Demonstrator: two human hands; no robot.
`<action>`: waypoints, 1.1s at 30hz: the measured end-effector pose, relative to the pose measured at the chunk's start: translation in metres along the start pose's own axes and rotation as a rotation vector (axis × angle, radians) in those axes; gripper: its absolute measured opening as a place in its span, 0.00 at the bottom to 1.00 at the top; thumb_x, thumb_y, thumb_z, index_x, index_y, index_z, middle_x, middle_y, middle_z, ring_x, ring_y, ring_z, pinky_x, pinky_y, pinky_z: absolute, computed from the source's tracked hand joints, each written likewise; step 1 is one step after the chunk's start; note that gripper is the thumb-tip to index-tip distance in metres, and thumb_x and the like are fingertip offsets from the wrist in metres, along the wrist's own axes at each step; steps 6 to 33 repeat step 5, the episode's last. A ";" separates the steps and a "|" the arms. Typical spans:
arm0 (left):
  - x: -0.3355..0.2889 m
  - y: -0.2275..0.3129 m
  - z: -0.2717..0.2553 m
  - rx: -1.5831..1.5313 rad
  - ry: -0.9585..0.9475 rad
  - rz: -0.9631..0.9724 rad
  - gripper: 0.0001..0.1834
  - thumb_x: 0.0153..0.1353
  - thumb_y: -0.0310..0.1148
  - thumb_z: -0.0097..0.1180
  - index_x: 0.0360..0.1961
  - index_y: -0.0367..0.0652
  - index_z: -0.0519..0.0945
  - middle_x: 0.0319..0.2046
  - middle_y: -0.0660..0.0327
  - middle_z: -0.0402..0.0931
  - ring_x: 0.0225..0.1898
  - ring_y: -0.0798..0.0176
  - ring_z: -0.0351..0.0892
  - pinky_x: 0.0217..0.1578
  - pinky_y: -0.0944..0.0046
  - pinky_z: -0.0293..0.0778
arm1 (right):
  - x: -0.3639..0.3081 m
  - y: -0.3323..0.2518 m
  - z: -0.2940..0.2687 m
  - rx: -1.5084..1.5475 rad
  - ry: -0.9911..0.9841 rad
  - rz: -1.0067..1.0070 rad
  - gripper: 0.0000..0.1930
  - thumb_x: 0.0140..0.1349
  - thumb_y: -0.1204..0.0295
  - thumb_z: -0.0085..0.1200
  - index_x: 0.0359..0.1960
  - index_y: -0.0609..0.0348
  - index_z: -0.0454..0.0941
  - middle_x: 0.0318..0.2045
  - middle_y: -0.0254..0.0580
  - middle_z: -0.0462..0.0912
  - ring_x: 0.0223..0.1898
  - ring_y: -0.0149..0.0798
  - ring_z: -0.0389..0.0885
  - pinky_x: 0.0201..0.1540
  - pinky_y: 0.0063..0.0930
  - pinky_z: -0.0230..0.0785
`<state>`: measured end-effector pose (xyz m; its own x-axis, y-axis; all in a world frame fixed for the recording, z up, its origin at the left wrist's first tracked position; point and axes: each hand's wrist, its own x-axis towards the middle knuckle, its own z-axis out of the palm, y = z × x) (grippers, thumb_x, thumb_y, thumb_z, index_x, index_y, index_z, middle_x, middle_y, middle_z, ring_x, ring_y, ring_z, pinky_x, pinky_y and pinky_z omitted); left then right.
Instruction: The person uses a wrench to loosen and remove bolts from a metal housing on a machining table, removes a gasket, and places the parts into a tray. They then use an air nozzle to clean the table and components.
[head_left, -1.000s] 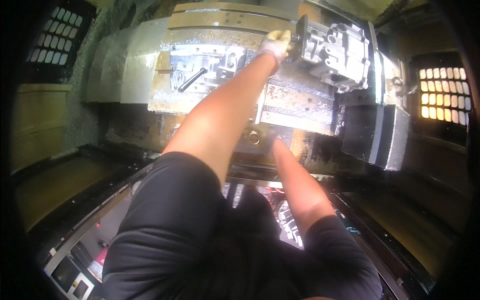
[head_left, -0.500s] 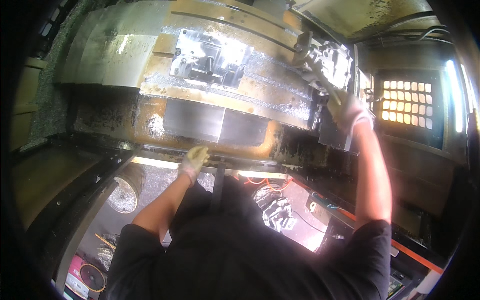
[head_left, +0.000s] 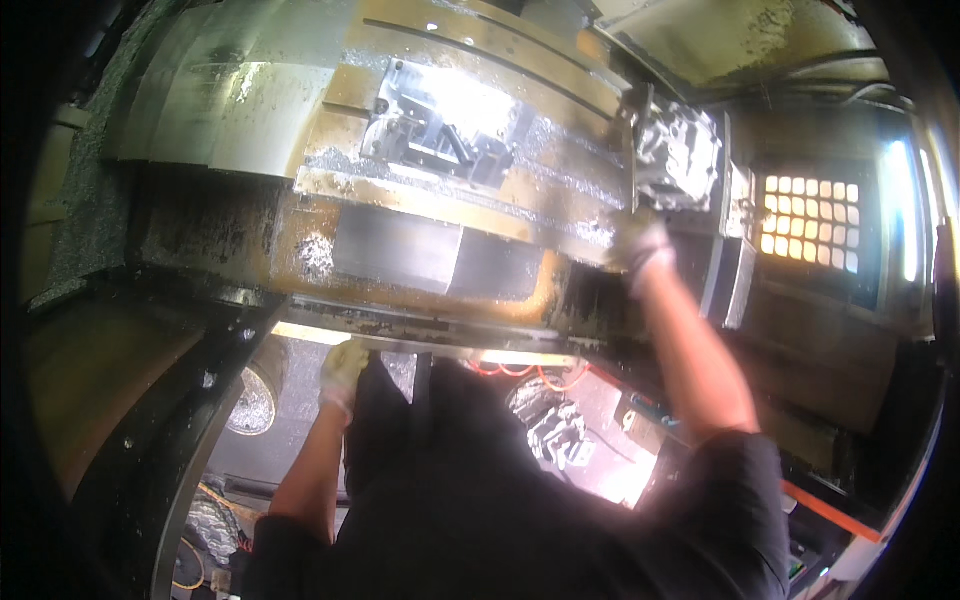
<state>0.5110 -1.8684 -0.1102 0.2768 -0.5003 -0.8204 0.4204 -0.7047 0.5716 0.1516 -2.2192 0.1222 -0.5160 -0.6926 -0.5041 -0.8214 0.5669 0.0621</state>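
Observation:
My left hand (head_left: pixel 344 372), in a pale glove, is curled closed beside the machine's front sill (head_left: pixel 315 335); no object shows in it. My right hand (head_left: pixel 648 250), also gloved, is smeared by motion at the right end of the machine table. Its fingers, and whatever they may hold, cannot be made out. Just beyond it a silvery cast metal part (head_left: pixel 678 158) stands in a fixture at the table's right end. A metal fixture plate (head_left: pixel 400 130) with dark clamp pieces is mounted on the table (head_left: pixel 400 205), left of that casting.
Metal chips lie scattered along the table. Ribbed sheet covers (head_left: pixel 220 115) flank its left side, and a lit grid panel (head_left: pixel 810 222) is at the right. Below the sill are another casting (head_left: pixel 557 432), an orange hose (head_left: pixel 545 372) and a round container of chips (head_left: pixel 255 400).
My right hand has moved left and nearer, away from the casting; the pale-handled tool it gripped there no longer shows clearly. My left hand has shifted left and down along the sill.

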 end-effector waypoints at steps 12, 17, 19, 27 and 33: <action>-0.003 -0.011 -0.028 0.091 0.037 -0.044 0.17 0.71 0.42 0.61 0.52 0.41 0.83 0.36 0.63 0.84 0.36 0.70 0.80 0.36 0.70 0.72 | 0.117 0.020 0.180 0.697 0.024 0.083 0.24 0.73 0.56 0.57 0.65 0.52 0.76 0.53 0.34 0.86 0.54 0.34 0.84 0.48 0.32 0.78; -0.003 -0.011 -0.028 0.091 0.037 -0.044 0.17 0.71 0.42 0.61 0.52 0.41 0.83 0.36 0.63 0.84 0.36 0.70 0.80 0.36 0.70 0.72 | 0.117 0.020 0.180 0.697 0.024 0.083 0.24 0.73 0.56 0.57 0.65 0.52 0.76 0.53 0.34 0.86 0.54 0.34 0.84 0.48 0.32 0.78; -0.003 -0.011 -0.028 0.091 0.037 -0.044 0.17 0.71 0.42 0.61 0.52 0.41 0.83 0.36 0.63 0.84 0.36 0.70 0.80 0.36 0.70 0.72 | 0.117 0.020 0.180 0.697 0.024 0.083 0.24 0.73 0.56 0.57 0.65 0.52 0.76 0.53 0.34 0.86 0.54 0.34 0.84 0.48 0.32 0.78; -0.003 -0.011 -0.028 0.091 0.037 -0.044 0.17 0.71 0.42 0.61 0.52 0.41 0.83 0.36 0.63 0.84 0.36 0.70 0.80 0.36 0.70 0.72 | 0.117 0.020 0.180 0.697 0.024 0.083 0.24 0.73 0.56 0.57 0.65 0.52 0.76 0.53 0.34 0.86 0.54 0.34 0.84 0.48 0.32 0.78; -0.003 -0.011 -0.028 0.091 0.037 -0.044 0.17 0.71 0.42 0.61 0.52 0.41 0.83 0.36 0.63 0.84 0.36 0.70 0.80 0.36 0.70 0.72 | 0.117 0.020 0.180 0.697 0.024 0.083 0.24 0.73 0.56 0.57 0.65 0.52 0.76 0.53 0.34 0.86 0.54 0.34 0.84 0.48 0.32 0.78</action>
